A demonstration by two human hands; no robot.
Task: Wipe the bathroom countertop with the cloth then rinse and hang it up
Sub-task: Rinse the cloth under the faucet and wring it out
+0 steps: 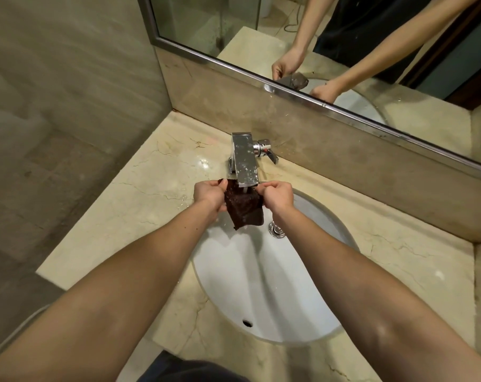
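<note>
1. Fingers of our left hand (209,194) pinched the upper left edge of the dark brown, wet, textured cloth (244,206), with the thumb on top and the other fingers curled beneath.
2. Our right hand (278,196) gripped the cloth's upper right edge in the same pinching way, so both hands were clenched on the fabric and stretched it between them.
3. We held the cloth directly under the spout of the square chrome faucet (244,159), where a thin stream of water fell onto its top; its lower end hung down to a point above the basin.
4. Below the cloth lay the white oval ceramic sink (261,288), with its round chrome drain stopper (276,229) just to the right of the cloth's hanging tip.
5. We saw the faucet's chrome lever handle (266,153) sticking out to the right behind the spout.
6. Around the sink spread the beige veined marble countertop (129,205), glistening with wet patches near the faucet base.
7. Above the backsplash, the metal-framed mirror (316,37) reflected our hands and the cloth.
</note>
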